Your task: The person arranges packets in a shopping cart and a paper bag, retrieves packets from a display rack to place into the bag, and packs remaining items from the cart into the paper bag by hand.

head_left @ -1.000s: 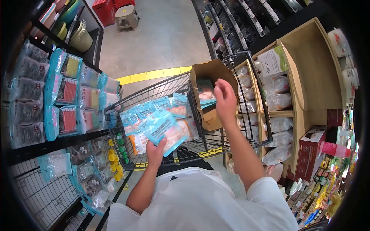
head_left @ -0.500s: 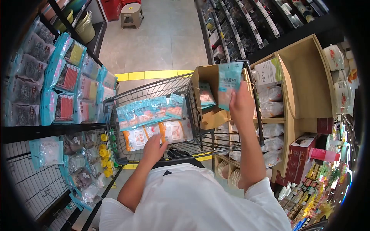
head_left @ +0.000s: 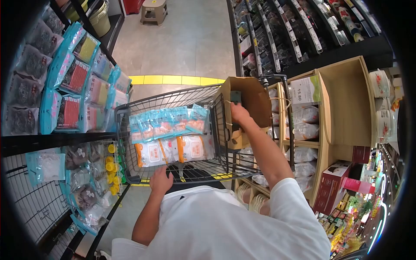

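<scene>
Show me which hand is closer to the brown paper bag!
The right one: the right hand reaches into the brown paper bag. The left hand is farther away, by the near edge of the cart.

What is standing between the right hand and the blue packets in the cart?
The paper bag's left wall and, next to it, the black wire panel stand between the right hand and the blue packets. Nothing visible covers these packets from above.
</scene>
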The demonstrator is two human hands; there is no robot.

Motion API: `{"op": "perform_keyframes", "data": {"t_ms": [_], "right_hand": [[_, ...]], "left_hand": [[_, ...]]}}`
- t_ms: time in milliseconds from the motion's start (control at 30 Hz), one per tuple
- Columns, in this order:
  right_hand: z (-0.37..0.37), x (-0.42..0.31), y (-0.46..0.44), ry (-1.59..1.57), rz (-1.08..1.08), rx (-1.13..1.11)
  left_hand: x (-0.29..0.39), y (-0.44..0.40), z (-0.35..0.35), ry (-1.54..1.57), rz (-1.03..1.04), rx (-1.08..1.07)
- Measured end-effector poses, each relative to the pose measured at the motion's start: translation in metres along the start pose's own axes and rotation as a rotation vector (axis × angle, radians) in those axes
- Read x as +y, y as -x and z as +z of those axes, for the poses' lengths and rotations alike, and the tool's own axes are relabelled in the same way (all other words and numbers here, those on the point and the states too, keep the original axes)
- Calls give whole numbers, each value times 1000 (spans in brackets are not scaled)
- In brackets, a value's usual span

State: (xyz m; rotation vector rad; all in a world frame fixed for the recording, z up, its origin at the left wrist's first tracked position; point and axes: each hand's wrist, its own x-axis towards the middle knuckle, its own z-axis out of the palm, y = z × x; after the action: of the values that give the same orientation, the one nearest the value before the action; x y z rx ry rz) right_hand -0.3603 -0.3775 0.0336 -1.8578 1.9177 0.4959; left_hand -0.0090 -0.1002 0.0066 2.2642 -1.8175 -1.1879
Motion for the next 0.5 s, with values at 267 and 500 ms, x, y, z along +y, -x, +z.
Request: {"op": "perform_keyframes", "data": {"t_ms": [267, 500], "right_hand": [[16, 3, -3, -22, -60, 98], [-47, -40, 141, -536, -175, 911]], "left_hand": [[9, -33, 3, -135, 78, -194], [87, -174, 64, 108, 188, 107]]}}
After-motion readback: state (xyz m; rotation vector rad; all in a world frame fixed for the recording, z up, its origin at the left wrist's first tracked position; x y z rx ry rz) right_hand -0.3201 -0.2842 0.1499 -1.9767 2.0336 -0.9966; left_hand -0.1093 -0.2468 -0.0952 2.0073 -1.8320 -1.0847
